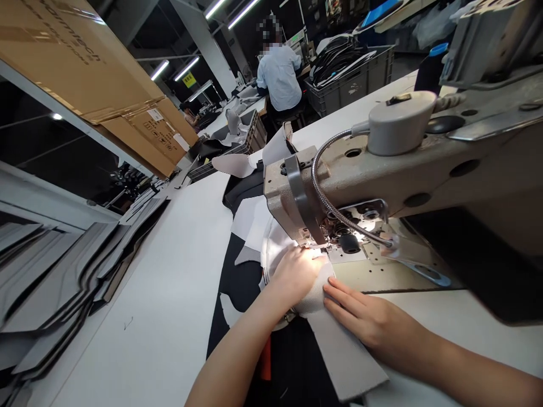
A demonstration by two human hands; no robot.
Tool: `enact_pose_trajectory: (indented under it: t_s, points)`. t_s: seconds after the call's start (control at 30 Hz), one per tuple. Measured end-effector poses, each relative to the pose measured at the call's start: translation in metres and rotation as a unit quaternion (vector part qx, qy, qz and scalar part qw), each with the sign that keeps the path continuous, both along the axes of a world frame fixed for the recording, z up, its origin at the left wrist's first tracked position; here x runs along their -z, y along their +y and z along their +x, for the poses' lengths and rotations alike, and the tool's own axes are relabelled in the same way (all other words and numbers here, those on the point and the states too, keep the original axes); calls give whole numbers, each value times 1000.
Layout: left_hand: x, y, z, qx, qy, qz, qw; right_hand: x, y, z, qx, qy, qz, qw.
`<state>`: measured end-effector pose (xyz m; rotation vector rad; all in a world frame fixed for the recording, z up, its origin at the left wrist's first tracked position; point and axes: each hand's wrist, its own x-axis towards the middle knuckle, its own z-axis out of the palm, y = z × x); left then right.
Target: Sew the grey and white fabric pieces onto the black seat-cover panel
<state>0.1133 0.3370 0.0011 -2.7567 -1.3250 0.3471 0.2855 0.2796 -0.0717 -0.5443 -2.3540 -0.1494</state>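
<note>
Head view | I see left hand (297, 272) and right hand (365, 318) pressed flat, fingers open, on grey fabric panel (339, 350) at sewing machine (382, 175) needle | seam seemingly mid-run, most of panel unfed

Two bare forearms, left hand (297, 271), right hand (367, 319), no sleeves, rings or gloves, short plain nails

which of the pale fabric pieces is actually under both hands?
The pale fabric piece at the sewing machine needle; left hand and right hand press it flat. The other pale pieces lie untouched farther back.
</note>
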Motion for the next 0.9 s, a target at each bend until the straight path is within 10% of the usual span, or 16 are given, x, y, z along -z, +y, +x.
enact_pose_trajectory:
  t_s: [0.27, 0.43, 0.9]
  points:
    - [8, -34, 12, -22, 70, 82, 994, 0, 13, 8, 89, 26, -158, 983]
    - [-6, -67, -10, 89, 73, 43, 992, -5, 16, 26, -56, -4, -269, 962]
    - [-14, -49, -10, -83, -191, -92, 974, 0, -2, 0, -10, 12, -172, 985]
